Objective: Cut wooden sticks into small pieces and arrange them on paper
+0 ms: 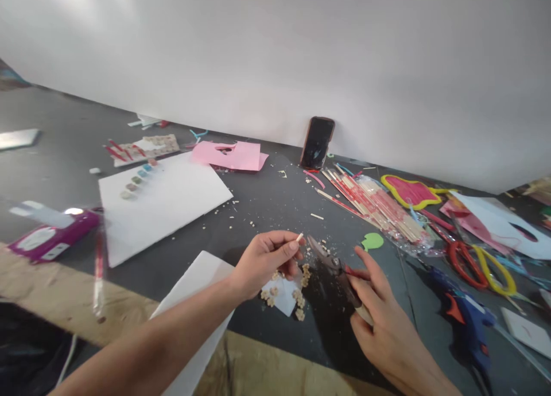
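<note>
Pinched between the thumb and fingers of my left hand is a short, pale wooden stick, its tip poking out at the top. My right hand is wrapped around the handles of pruning shears, with the index finger stretched out. The blades point toward the stick but stay slightly apart from it. Below my left hand, small clusters of cut wooden bits lie on and around a white paper piece. Wood crumbs are scattered near the blades.
Wrapped chopsticks, a green paper cutout, scissors and a blue glue gun lie to the right. A phone leans on the wall. White boards, pink paper and a purple box are left.
</note>
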`<move>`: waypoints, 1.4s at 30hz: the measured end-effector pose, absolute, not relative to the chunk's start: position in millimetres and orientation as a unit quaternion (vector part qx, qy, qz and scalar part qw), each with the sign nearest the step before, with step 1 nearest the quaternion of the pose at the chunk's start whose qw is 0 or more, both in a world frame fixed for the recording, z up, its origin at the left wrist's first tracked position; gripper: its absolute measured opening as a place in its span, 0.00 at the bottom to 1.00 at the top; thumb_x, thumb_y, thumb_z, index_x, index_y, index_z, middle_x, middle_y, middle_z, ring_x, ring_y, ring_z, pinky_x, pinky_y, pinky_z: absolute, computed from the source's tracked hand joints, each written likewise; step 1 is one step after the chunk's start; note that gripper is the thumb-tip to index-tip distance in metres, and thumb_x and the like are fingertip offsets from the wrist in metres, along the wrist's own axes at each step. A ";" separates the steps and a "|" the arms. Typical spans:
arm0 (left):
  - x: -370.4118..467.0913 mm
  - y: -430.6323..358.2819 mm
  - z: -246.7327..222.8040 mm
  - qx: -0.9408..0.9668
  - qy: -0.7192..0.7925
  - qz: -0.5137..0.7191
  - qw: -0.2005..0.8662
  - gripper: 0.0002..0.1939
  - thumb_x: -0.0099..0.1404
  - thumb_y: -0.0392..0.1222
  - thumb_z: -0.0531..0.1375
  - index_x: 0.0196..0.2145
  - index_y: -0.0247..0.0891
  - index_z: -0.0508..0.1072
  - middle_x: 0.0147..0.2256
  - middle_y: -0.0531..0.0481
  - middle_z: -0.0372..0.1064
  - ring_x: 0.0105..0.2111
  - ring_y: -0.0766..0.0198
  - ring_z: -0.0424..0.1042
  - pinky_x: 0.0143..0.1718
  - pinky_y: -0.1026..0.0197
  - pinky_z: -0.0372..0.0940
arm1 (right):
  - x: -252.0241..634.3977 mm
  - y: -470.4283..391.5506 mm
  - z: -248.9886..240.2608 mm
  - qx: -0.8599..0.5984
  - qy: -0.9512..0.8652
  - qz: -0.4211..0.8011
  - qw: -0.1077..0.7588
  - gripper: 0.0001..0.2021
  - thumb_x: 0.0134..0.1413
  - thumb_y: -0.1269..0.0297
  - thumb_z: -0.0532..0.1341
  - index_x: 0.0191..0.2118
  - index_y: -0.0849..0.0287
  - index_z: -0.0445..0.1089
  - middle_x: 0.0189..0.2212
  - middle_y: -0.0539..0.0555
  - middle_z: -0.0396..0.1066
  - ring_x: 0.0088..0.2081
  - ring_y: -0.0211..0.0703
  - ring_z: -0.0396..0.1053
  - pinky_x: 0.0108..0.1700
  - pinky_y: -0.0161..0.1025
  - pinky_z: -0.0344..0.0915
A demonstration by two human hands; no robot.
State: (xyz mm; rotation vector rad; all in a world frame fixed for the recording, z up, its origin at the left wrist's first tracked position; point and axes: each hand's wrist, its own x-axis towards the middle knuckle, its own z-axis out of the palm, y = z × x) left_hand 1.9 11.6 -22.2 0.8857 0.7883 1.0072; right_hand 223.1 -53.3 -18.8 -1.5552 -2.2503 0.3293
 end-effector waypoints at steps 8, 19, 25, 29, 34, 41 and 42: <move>2.1 10.1 -19.5 0.435 0.372 0.431 0.697 0.11 0.59 0.45 0.60 0.32 0.33 0.73 0.24 0.53 0.67 0.17 0.73 0.65 0.18 0.69 0.63 | 221.1 -54.3 -17.0 -0.548 -0.813 0.089 0.174 0.22 0.41 0.79 0.49 0.45 0.59 0.62 0.62 0.61 0.39 0.53 0.49 0.59 0.48 0.46 0.64; -1.0 7.5 -13.7 0.549 0.399 0.364 0.638 0.12 0.63 0.43 0.54 0.27 0.32 0.70 0.18 0.55 0.63 0.16 0.74 0.62 0.20 0.70 0.58 | 226.1 -54.9 -18.5 -0.539 -0.827 0.073 0.144 0.21 0.43 0.78 0.49 0.46 0.60 0.61 0.63 0.59 0.36 0.56 0.48 0.55 0.51 0.46 0.61; -3.6 7.0 -14.3 0.600 0.411 0.342 0.595 0.12 0.64 0.40 0.52 0.25 0.33 0.68 0.17 0.55 0.63 0.17 0.73 0.62 0.22 0.69 0.57 | 225.1 -54.0 -16.6 -0.526 -0.837 0.041 0.143 0.20 0.43 0.78 0.49 0.45 0.60 0.61 0.62 0.59 0.40 0.57 0.50 0.52 0.52 0.46 0.60; -3.6 6.4 -13.1 0.614 0.411 0.341 0.581 0.13 0.64 0.39 0.52 0.24 0.33 0.68 0.15 0.56 0.61 0.17 0.72 0.62 0.21 0.69 0.56 | 224.6 -52.3 -16.1 -0.546 -0.820 0.015 0.173 0.18 0.46 0.75 0.52 0.45 0.60 0.59 0.59 0.60 0.49 0.56 0.48 0.55 0.52 0.44 0.60; -2.4 3.6 -10.4 0.632 0.382 0.351 0.576 0.13 0.63 0.39 0.52 0.24 0.32 0.68 0.18 0.54 0.61 0.17 0.72 0.63 0.21 0.69 0.57 | 225.1 -49.4 -16.9 -0.565 -0.813 0.001 0.144 0.27 0.52 0.62 0.54 0.58 0.61 0.49 0.51 0.60 0.63 0.50 0.48 0.63 0.47 0.43 0.64; -3.9 0.8 -6.5 0.671 0.379 0.346 0.536 0.14 0.64 0.38 0.51 0.22 0.32 0.67 0.18 0.55 0.59 0.18 0.72 0.63 0.21 0.69 0.57 | 227.0 -51.7 -22.1 -0.573 -0.813 0.002 0.104 0.26 0.54 0.59 0.54 0.58 0.58 0.51 0.40 0.57 0.68 0.38 0.45 0.69 0.39 0.41 0.67; -4.3 0.8 -6.1 0.675 0.380 0.345 0.529 0.15 0.64 0.37 0.51 0.21 0.32 0.67 0.18 0.55 0.59 0.18 0.72 0.63 0.21 0.69 0.57 | 226.9 -52.6 -22.5 -0.575 -0.812 0.000 0.101 0.25 0.54 0.61 0.54 0.57 0.58 0.51 0.40 0.56 0.68 0.38 0.46 0.69 0.39 0.41 0.67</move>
